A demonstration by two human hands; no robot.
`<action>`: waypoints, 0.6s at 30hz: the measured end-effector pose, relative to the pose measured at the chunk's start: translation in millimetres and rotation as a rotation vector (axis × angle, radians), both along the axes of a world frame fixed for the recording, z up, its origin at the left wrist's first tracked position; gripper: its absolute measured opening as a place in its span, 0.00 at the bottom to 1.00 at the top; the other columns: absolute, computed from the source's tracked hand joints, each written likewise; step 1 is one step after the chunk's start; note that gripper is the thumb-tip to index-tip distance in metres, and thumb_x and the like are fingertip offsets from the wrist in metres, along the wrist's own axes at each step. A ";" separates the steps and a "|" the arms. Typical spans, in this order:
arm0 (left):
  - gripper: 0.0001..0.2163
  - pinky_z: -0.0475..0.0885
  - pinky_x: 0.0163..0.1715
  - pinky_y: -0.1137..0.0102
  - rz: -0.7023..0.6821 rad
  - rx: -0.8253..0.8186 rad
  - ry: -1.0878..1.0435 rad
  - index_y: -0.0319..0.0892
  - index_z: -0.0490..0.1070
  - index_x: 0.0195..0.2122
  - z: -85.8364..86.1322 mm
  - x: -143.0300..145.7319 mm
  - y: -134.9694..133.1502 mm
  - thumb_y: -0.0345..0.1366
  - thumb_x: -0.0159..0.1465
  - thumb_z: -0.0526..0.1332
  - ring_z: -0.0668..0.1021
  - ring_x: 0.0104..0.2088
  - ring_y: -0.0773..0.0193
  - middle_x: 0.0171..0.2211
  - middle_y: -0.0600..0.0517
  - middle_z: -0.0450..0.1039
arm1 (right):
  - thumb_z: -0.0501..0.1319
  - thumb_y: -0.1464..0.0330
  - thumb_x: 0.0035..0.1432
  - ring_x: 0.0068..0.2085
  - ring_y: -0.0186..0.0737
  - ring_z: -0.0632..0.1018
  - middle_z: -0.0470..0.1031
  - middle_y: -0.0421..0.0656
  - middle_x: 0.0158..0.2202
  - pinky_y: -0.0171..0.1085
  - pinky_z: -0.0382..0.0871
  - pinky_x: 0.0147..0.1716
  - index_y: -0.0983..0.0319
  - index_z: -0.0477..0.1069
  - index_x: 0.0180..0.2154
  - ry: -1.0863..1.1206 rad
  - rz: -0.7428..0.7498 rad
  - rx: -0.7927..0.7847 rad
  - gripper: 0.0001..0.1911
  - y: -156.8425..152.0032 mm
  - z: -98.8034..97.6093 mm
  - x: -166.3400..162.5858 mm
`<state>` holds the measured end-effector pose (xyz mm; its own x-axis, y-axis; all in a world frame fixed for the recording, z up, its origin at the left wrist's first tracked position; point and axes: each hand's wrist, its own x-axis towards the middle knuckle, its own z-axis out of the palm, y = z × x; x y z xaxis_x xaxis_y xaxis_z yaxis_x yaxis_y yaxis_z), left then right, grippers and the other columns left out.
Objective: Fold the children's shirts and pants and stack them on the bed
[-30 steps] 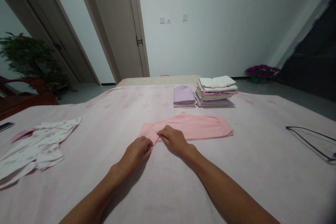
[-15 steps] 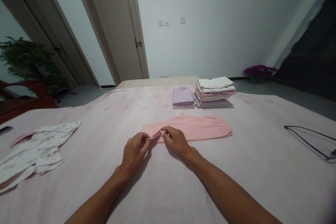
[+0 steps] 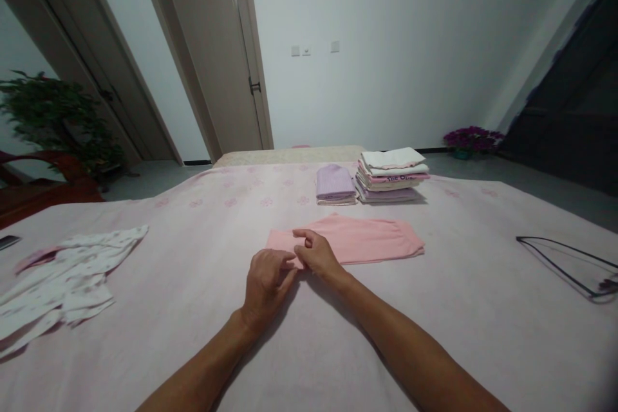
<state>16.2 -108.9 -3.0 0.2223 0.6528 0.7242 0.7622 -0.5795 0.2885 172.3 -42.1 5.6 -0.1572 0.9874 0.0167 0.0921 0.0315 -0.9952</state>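
Observation:
A pink garment (image 3: pixel 367 241) lies flat and folded lengthwise on the pink bed sheet (image 3: pixel 309 347), in the middle of the view. My left hand (image 3: pixel 267 283) rests at its near left edge with fingers curled on the cloth. My right hand (image 3: pixel 316 254) sits just beside it on the same edge, fingers bent and pinching the fabric. Both hands touch each other's fingertips at the garment's lower left part.
A white patterned garment (image 3: pixel 62 273) lies crumpled at the left. A folded lilac piece (image 3: pixel 335 183) and a stack of folded clothes (image 3: pixel 392 174) stand at the far side. A black wire hanger (image 3: pixel 567 261) lies right. A dark phone (image 3: pixel 8 242) sits at the far left edge.
The small corner of pink cloth sticking out at the near left has been tucked in, and the edge is straighter. Both hands shifted slightly right and the view tilted down a little.

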 end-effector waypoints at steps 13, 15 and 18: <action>0.26 0.66 0.58 0.54 0.184 -0.164 0.114 0.44 0.63 0.60 -5.5 16.5 31.9 0.28 0.59 0.60 0.72 0.57 0.50 0.56 0.43 0.71 | 0.58 0.68 0.46 0.23 0.29 0.62 0.69 0.37 0.28 0.28 0.57 0.19 0.66 0.69 0.58 0.024 -0.057 0.221 0.35 21.6 74.6 67.5; 0.26 0.64 0.58 0.54 0.174 -0.177 0.155 0.44 0.64 0.59 -3.7 28.1 37.2 0.27 0.58 0.60 0.72 0.57 0.50 0.56 0.42 0.71 | 0.59 0.68 0.45 0.22 0.28 0.61 0.67 0.35 0.26 0.28 0.55 0.18 0.67 0.69 0.58 0.065 -0.104 0.206 0.35 21.4 82.8 80.3; 0.28 0.62 0.60 0.54 0.154 -0.201 0.224 0.41 0.65 0.60 -3.6 44.8 43.2 0.26 0.56 0.59 0.71 0.58 0.49 0.57 0.41 0.70 | 0.60 0.68 0.43 0.22 0.28 0.60 0.66 0.34 0.25 0.28 0.53 0.17 0.67 0.69 0.58 0.118 -0.162 0.191 0.36 18.8 92.1 103.0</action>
<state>61.0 -65.7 -6.6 0.2486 0.8161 0.5218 0.8939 -0.4007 0.2008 275.2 -23.3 97.7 0.0164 0.9767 0.2140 -0.0054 0.2141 -0.9768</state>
